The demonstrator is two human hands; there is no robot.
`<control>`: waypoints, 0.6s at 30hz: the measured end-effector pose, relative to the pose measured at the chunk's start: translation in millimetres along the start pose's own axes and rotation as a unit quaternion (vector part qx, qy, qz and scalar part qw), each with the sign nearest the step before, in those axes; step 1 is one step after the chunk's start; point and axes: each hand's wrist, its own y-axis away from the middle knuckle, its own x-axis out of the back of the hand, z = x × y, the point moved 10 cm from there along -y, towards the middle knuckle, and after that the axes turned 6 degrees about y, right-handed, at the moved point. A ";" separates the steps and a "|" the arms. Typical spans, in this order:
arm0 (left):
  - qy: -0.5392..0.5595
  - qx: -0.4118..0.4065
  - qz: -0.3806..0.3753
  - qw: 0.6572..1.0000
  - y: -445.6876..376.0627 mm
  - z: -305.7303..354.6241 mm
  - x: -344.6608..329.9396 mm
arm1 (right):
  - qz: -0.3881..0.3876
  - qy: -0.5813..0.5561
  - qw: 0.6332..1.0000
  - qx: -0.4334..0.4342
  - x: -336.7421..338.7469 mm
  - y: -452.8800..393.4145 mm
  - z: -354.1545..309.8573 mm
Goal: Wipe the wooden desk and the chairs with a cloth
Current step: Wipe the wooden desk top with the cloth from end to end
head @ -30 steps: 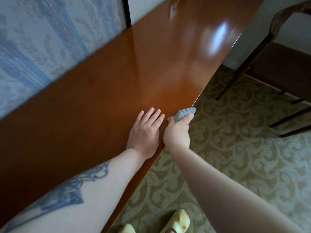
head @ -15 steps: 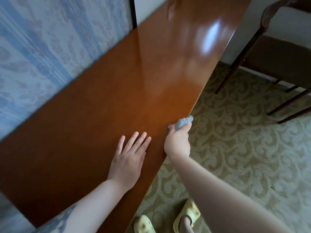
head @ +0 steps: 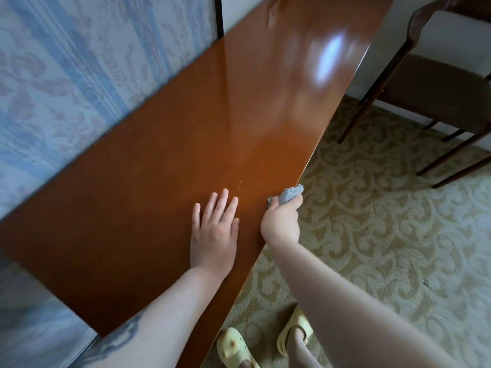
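A glossy brown wooden desk (head: 164,166) runs from the lower left to the top of the head view, along a blue patterned wall. My left hand (head: 214,232) lies flat on the desk top near its front edge, fingers spread, holding nothing. My right hand (head: 281,221) is closed on a small grey-blue cloth (head: 291,193) and presses it against the desk's front edge, just right of my left hand. A dark wooden chair (head: 435,88) with a brown seat stands at the upper right, apart from both hands.
Beige patterned carpet (head: 372,221) covers the floor right of the desk. My feet in yellow clogs (head: 233,349) stand by the desk's edge at the bottom. A dark vertical strip (head: 218,17) divides the wall behind the desk.
The view has shifted along the desk, so more of its near end shows. My left hand slid back toward me, then forward a little. My right hand keeps the cloth on the edge.
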 end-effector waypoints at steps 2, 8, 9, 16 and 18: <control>0.005 0.006 0.013 1.000 4.8 -0.9 2.5 | 0.022 -0.056 0.998 0.025 -8.8 39.5 11.5; 0.019 0.002 0.025 1.000 3.9 1.1 3.1 | -0.063 0.005 0.996 0.055 -31.6 72.0 36.9; 0.018 0.003 0.024 1.000 3.9 0.7 2.2 | -0.058 0.019 0.997 0.052 -28.4 53.2 28.8; 0.026 0.004 0.036 0.999 4.9 -0.8 2.0 | 0.052 -0.032 0.997 0.050 -8.9 33.4 9.5; 0.035 0.006 0.036 0.999 3.9 -2.7 2.1 | 0.029 -0.056 0.996 0.067 -22.5 72.4 27.3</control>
